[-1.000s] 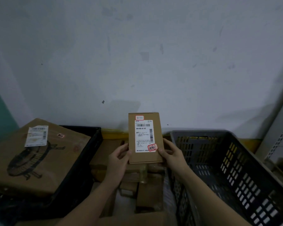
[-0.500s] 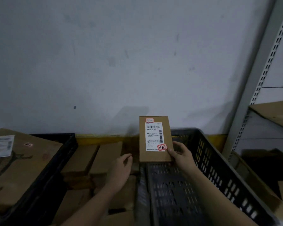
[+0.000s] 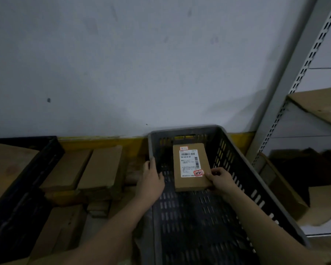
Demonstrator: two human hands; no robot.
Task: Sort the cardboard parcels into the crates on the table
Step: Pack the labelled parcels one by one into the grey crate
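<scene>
While the left hand [image 3: 151, 178] steadies the grey slotted plastic crate [image 3: 235, 161] by its rim, the right hand [image 3: 221, 180] pinches the small labelled cardboard parcel's [image 3: 191, 167] corner, lowering it in label-up.

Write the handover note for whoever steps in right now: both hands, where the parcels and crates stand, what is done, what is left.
Right hand pinches the near right corner of the labelled parcel, label up, inside the grey crate; whether it rests on the crate floor I cannot tell.
Left hand rests on the grey crate's left rim; whether it grips the rim I cannot tell.
Black crate at left holds a large box.
Done: this parcel is in the grey crate, not yet released.
Left: let go, then sort the unsorted parcels stacked between the two crates.
</scene>
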